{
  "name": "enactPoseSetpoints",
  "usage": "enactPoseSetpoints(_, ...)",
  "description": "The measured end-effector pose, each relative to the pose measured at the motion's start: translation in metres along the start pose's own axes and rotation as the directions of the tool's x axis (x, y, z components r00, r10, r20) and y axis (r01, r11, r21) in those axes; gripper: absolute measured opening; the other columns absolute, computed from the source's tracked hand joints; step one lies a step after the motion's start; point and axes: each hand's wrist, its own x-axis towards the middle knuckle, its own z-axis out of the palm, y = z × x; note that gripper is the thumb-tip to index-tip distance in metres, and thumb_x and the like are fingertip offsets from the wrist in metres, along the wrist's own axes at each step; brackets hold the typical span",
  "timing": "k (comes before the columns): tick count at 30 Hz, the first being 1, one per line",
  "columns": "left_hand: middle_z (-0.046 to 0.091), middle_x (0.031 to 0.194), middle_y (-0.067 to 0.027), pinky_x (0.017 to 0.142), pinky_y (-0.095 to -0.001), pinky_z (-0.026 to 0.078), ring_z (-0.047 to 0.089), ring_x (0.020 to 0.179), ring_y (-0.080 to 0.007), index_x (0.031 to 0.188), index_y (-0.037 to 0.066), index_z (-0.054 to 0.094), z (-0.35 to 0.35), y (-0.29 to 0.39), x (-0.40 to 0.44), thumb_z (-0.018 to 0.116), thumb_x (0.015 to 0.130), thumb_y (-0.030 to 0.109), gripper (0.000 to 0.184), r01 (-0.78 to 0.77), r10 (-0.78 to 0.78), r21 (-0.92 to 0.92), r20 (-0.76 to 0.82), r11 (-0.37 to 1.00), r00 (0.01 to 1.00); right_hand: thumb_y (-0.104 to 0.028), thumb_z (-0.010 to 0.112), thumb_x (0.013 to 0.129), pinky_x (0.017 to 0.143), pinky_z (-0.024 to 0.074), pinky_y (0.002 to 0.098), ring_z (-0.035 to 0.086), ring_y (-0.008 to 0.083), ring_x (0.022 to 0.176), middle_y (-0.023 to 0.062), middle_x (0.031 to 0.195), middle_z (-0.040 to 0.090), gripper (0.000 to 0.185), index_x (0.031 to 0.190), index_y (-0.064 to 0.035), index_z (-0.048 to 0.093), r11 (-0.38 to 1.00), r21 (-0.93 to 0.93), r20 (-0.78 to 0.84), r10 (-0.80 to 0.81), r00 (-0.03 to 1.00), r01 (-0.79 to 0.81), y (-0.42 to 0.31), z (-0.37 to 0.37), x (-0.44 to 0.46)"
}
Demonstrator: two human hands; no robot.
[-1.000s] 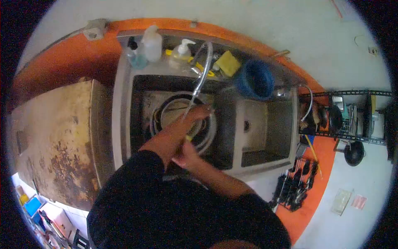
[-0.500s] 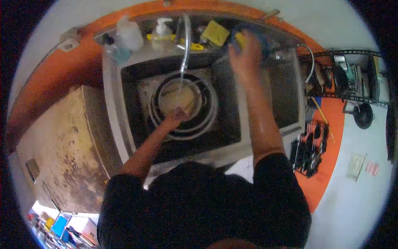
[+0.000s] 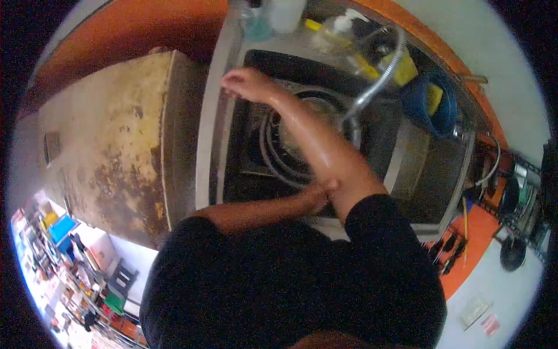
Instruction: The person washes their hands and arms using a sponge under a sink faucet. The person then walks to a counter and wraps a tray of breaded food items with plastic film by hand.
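Observation:
My right forearm, wet and shiny, reaches across the sink to the upper left. Over the sink's left rim is my right hand, its fingers loosely bent and somewhat blurred, with nothing visible in it. My left hand is wrapped against the underside of my right forearm near the elbow; the thumb shows, the other fingers are partly hidden. Below the arms, a round pan sits in the basin, partly covered. The curved metal faucet points down toward it.
A blue bowl holds a yellow sponge; another yellow sponge lies beside it. A pump bottle and a bottle of bluish liquid stand behind the basin. A rusty, stained cabinet is at left.
My right hand has left the blue bowl and the yellow sponge and swung left across the sink. My left hand has moved from the pan to my right forearm. The view has turned left.

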Motion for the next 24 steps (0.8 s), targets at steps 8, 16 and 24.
enactPoseSetpoints(8, 0.055, 0.13, -0.0122, 0.101, -0.0433, 0.043, 0.052, 0.119, -0.0308, 0.139, 0.009, 0.042, 0.014, 0.122, 0.071, 0.049, 0.098, 0.047, 0.056, -0.184, 0.191, 0.052, -0.335, 0.982, 0.923, -0.035, 0.055, 0.098, 0.047, 0.0388, 0.0264, 0.048, 0.0103, 0.049, 0.0016, 0.06, 0.055, 0.031, 0.099, -0.0061, 0.068, 0.704, 0.634, 0.273, 0.185, 0.944, -0.321, -0.01, -0.054, -0.046)
enactPoseSetpoints(16, 0.06, 0.118, -0.0111, 0.095, -0.0408, 0.046, 0.056, 0.109, -0.0244, 0.123, 0.003, 0.055, -0.042, 0.012, 0.085, 0.055, 0.096, 0.038, 0.044, -0.194, 0.302, 0.462, -0.173, 0.865, 0.937, -0.039, 0.047, 0.1, 0.048, 0.0314, 0.026, 0.04, 0.0103, 0.049, -0.0024, 0.055, 0.044, 0.036, 0.106, -0.0077, 0.064, 0.321, 0.924, 0.208, 0.04, 0.977, -0.21, 0.0, -0.075, -0.03)
enactPoseSetpoints(24, 0.052, 0.137, -0.0103, 0.108, -0.0433, 0.039, 0.05, 0.125, -0.026, 0.135, 0.009, 0.05, -0.075, 0.03, 0.096, 0.063, 0.094, 0.025, 0.047, -0.068, -0.523, 0.966, 0.193, 0.249, 0.831, -0.033, 0.051, 0.101, 0.058, 0.048, 0.0234, 0.06, 0.009, 0.063, 0.0039, 0.07, 0.063, 0.03, 0.107, -0.0075, 0.064, 0.833, 0.529, 0.145, 0.101, 0.984, -0.163, -0.008, -0.055, -0.079)
